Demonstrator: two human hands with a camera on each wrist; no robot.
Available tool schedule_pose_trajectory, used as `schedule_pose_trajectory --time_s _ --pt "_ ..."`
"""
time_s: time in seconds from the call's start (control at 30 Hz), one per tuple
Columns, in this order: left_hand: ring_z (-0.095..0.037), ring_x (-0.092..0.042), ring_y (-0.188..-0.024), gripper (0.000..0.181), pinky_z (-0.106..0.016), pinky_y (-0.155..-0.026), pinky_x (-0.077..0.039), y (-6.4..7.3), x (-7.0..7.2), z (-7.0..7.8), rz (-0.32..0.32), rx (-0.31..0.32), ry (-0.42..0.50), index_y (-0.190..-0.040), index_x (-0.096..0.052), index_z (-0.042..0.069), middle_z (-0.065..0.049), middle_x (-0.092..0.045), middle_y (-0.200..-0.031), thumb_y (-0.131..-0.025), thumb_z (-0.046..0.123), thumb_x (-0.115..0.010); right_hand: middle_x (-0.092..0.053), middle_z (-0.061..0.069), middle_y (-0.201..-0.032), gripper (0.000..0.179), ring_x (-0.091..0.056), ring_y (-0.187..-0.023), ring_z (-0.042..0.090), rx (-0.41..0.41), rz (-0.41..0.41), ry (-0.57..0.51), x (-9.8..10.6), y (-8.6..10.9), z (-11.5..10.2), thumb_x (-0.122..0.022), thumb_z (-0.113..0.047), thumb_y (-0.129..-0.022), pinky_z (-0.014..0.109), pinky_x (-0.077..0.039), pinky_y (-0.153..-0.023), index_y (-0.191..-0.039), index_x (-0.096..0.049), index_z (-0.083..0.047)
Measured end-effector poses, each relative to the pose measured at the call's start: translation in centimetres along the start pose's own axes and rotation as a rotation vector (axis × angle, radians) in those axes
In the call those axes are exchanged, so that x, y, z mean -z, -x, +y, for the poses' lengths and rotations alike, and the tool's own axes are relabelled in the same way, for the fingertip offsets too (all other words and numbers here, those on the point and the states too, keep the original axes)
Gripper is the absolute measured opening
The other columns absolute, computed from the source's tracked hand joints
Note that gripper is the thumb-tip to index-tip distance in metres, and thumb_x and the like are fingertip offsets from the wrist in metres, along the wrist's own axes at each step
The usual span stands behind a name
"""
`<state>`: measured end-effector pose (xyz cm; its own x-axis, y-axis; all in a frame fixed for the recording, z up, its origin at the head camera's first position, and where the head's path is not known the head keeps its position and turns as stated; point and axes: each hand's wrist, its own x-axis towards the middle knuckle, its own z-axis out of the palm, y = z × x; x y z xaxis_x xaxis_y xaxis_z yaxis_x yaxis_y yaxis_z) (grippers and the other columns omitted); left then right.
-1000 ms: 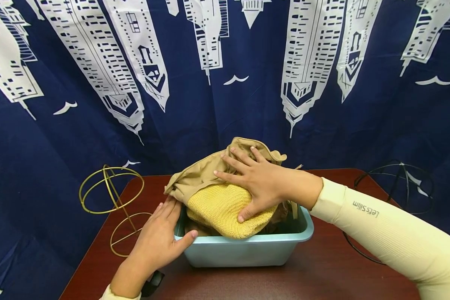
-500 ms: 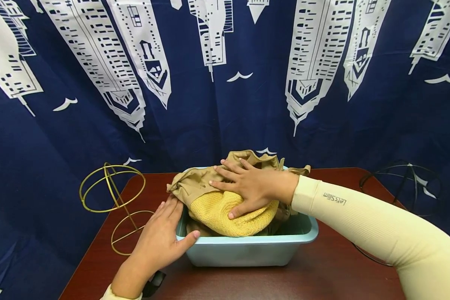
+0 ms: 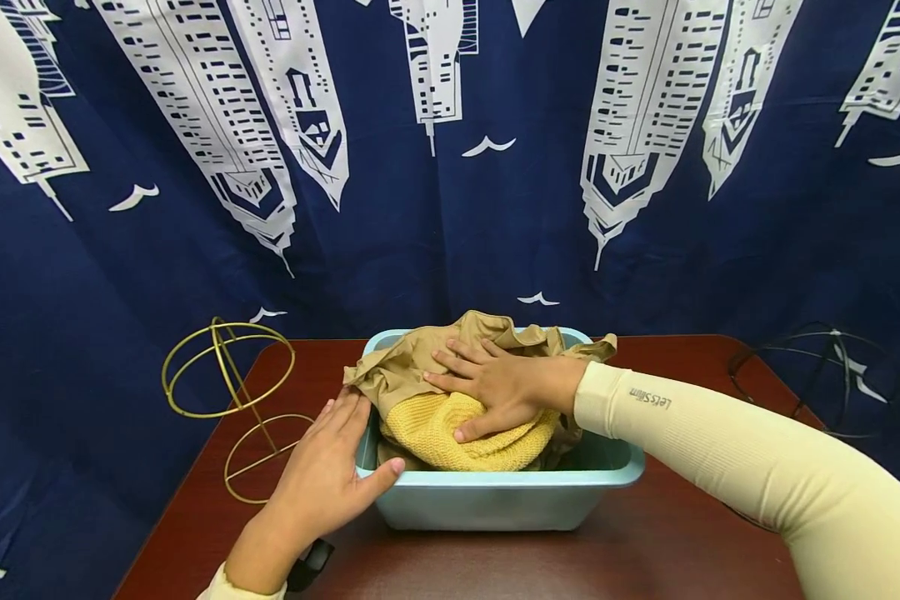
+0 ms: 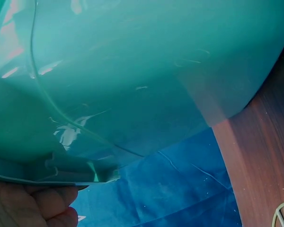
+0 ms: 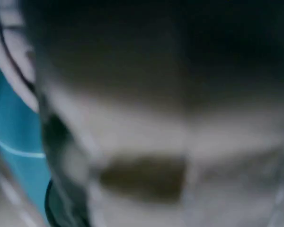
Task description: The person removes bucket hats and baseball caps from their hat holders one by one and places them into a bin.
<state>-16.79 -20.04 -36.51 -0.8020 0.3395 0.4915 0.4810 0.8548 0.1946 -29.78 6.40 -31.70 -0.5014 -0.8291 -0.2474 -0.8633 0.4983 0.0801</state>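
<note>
In the head view a light blue plastic basin (image 3: 495,500) stands on the table, heaped with cloth. On top lie a tan garment (image 3: 401,367) and a yellow knit piece (image 3: 427,425). My right hand (image 3: 495,392) presses down on both, fingers spread. My left hand (image 3: 322,467) rests at the basin's left rim, its fingers straight along the side and the thumb at the front corner. Up close in the left wrist view, the basin's outer wall (image 4: 146,61) fills the frame above the hand's fingers (image 4: 47,203). Blurred cloth covers most of the right wrist view.
A gold wire stand (image 3: 228,375) is left of the basin on the dark red table (image 3: 487,571). A black wire stand (image 3: 832,375) is at the right, partly behind the sleeved arm (image 3: 705,442). A navy curtain (image 3: 510,242) with white building prints hangs behind.
My right hand has moved down and slightly left, and the cloth heap under it has sunk lower into the basin. The basin's back rim now shows. My left hand stays at the rim.
</note>
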Motion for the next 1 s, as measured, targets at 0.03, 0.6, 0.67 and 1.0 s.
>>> schedule_pose_trajectory --time_s 0.03,0.6,0.67,1.0 --pt "-0.034 -0.039 -0.14 0.089 -0.052 -0.114 -0.029 -0.1 0.0 0.1 -0.006 0.003 0.001 -0.142 -0.046 -0.009 -0.027 -0.043 -0.147 -0.085 0.055 -0.069 0.011 0.0 -0.166 0.09 0.015 -0.15 0.025 -0.005 -0.002 -0.007 -0.1 0.1 0.0 -0.031 -0.08 -0.09 0.057 0.0 -0.118 -0.161 -0.002 -0.031" --pt "-0.034 -0.037 -0.141 0.084 -0.053 -0.112 -0.033 0.1 -0.3 0.3 0.039 -0.031 -0.01 -0.139 -0.049 -0.011 -0.027 -0.041 -0.149 -0.086 0.052 -0.068 0.005 -0.004 -0.166 0.086 0.008 -0.151 0.02 -0.042 -0.097 -0.146 -1.4 0.3 -0.6 -0.034 -0.074 -0.094 0.058 -0.005 -0.118 -0.161 -0.005 -0.029" --pt "-0.034 -0.035 -0.142 0.087 -0.053 -0.113 -0.032 0.1 -0.3 0.4 0.024 -0.017 0.001 -0.141 -0.046 -0.011 -0.026 -0.038 -0.151 -0.086 0.052 -0.069 0.003 -0.005 -0.166 0.085 0.006 -0.151 0.018 -0.05 -0.138 -0.197 -1.8 0.2 -0.7 -0.034 -0.073 -0.094 0.055 -0.007 -0.119 -0.161 -0.005 -0.029" --pt "-0.034 -0.032 -0.144 0.09 -0.053 -0.114 -0.03 0.2 -0.1 0.5 -0.006 0.003 0.012 -0.143 -0.043 -0.011 -0.025 -0.036 -0.153 -0.085 0.052 -0.071 -0.003 -0.005 -0.166 0.088 -0.002 -0.151 0.017 -0.088 -0.171 -0.133 -1.8 0.3 -1.2 -0.031 -0.077 -0.092 0.05 -0.01 -0.12 -0.161 -0.006 -0.027"
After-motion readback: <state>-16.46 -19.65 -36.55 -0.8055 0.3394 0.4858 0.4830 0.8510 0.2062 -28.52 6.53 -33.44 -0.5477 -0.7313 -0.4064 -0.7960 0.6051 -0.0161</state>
